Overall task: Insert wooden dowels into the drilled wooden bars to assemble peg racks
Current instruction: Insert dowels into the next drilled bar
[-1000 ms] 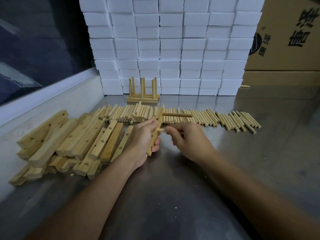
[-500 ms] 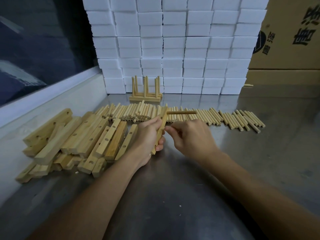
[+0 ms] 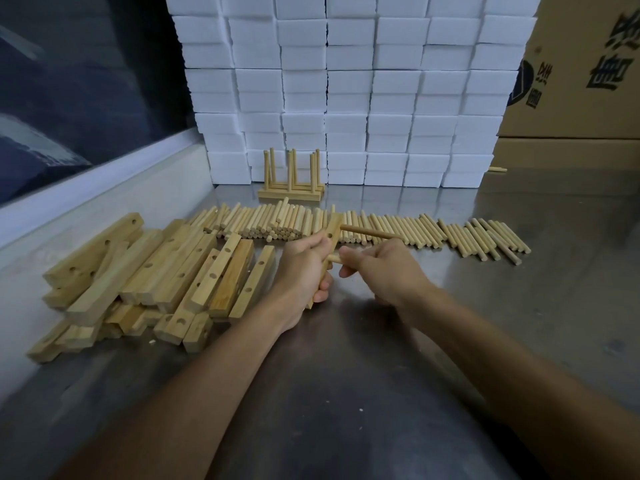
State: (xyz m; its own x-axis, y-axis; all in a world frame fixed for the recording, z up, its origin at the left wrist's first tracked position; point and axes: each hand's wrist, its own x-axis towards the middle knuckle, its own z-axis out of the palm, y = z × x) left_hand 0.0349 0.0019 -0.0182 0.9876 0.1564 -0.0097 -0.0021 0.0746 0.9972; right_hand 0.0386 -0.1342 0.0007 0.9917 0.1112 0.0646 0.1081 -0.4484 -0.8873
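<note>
My left hand (image 3: 304,271) grips a drilled wooden bar (image 3: 333,230), held nearly upright above the metal table. One darker dowel (image 3: 370,232) sticks out of the bar's upper hole toward the right. My right hand (image 3: 384,271) pinches a second dowel (image 3: 334,258) whose tip sits at the bar's middle hole; most of that dowel is hidden in my fingers. A long row of loose dowels (image 3: 433,233) lies just behind my hands. A heap of drilled bars (image 3: 166,275) lies to the left.
Finished peg racks (image 3: 292,188) stand at the back against a wall of stacked white boxes (image 3: 346,91). Cardboard cartons (image 3: 581,81) fill the back right. A raised white ledge (image 3: 90,192) borders the metal table (image 3: 346,375) on the left.
My right hand has drawn slightly back, so a short piece of the second dowel shows between my fingers and the bar. The bar in my left hand has barely moved.
</note>
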